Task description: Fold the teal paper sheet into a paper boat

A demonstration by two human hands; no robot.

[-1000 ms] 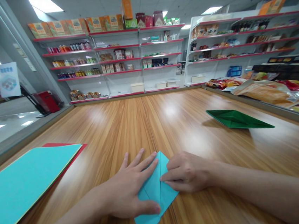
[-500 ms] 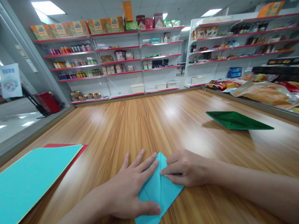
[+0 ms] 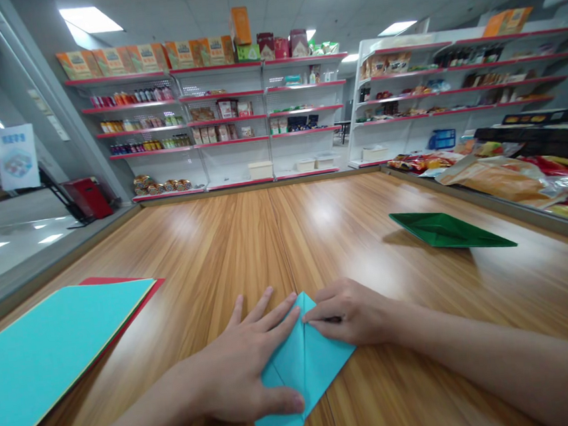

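Left hand [image 3: 246, 370]: fingers spread flat, holding down blue paper [image 3: 326, 363] beneath them. Right hand [image 3: 351, 310]: fingers curled at its centre crease; pinching or pressing, cannot tell. Several folds made; shaping looks unfinished. Folded green paper [image 3: 449, 230] sits beyond right fingers.

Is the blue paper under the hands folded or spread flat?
Folded: the light-blue paper under the left hand shows crease lines and a long middle seam.
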